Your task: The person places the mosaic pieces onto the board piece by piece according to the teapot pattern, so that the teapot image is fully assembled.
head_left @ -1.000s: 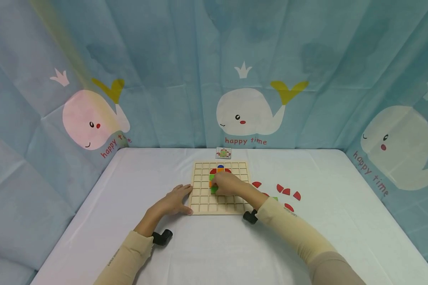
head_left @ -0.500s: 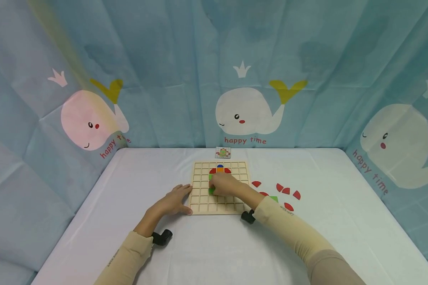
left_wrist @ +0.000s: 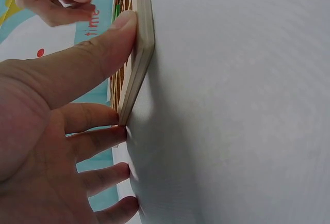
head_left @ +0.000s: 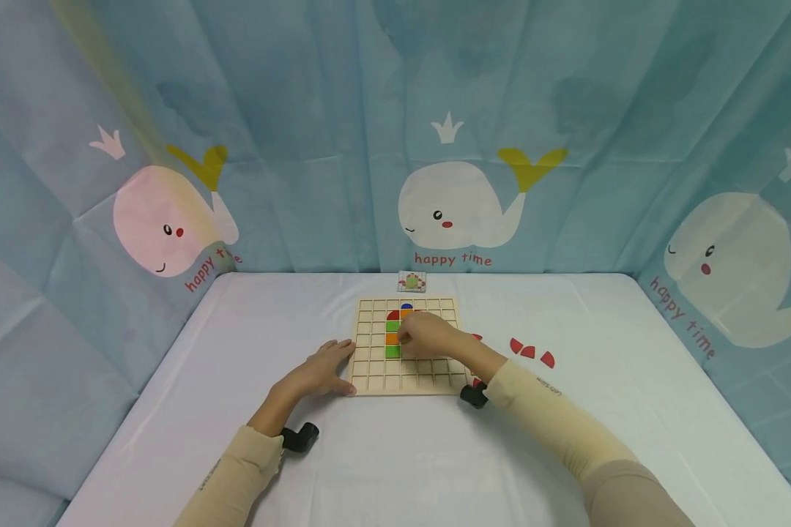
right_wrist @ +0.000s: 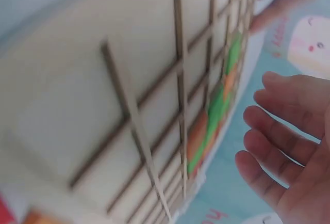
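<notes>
A wooden grid board lies on the table with coloured pieces in its cells. Seen from the head are a blue half-round, a red quarter-round, an orange square and green squares. My left hand steadies the board's left side, the thumb at its near corner and the fingers along its edge. Over the board's middle is my right hand, covering some cells. In the right wrist view its fingers are loosely bent, apart from the board, with no piece visible between them.
Several loose red quarter-rounds lie right of the board; others are partly hidden by the right forearm. Behind the board is a small picture card. A blue whale-print curtain surrounds the white table.
My right hand has shifted slightly right and up off the left column, uncovering the orange and green squares there. The left hand stays where it was.
</notes>
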`<state>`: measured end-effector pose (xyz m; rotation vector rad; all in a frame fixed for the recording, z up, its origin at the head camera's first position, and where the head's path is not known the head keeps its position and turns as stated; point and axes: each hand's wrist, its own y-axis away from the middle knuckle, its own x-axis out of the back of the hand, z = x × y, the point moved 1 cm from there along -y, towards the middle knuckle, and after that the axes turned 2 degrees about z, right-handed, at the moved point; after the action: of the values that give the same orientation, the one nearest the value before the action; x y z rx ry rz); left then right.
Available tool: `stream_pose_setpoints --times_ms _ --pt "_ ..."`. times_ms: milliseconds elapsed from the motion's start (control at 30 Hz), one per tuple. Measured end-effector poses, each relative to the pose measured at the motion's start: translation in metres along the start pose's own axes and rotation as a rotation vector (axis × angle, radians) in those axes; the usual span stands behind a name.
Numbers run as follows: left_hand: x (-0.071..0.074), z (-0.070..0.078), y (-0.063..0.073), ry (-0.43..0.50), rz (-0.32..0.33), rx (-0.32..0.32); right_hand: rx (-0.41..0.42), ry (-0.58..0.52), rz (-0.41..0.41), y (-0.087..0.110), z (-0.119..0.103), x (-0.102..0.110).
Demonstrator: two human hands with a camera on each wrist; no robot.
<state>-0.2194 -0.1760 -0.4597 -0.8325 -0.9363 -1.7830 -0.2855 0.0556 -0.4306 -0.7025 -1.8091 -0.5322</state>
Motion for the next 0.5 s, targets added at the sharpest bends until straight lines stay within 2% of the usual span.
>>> stream_pose_setpoints --times_ms 167,333,500 --pt "0.0 0.0 0.001 -0.003 0.001 -0.002 0.012 0.033 0.049 0.017 0.011 0.016" --pt "0.001 0.0 0.001 -0.002 0.01 -0.01 -0.07 0.074 0.045 0.037 0.021 0.026" --pt "-0.001 -0.001 0.001 -0.001 0.01 -0.009 -0.125 0.073 0.016 0.059 0.032 0.025"
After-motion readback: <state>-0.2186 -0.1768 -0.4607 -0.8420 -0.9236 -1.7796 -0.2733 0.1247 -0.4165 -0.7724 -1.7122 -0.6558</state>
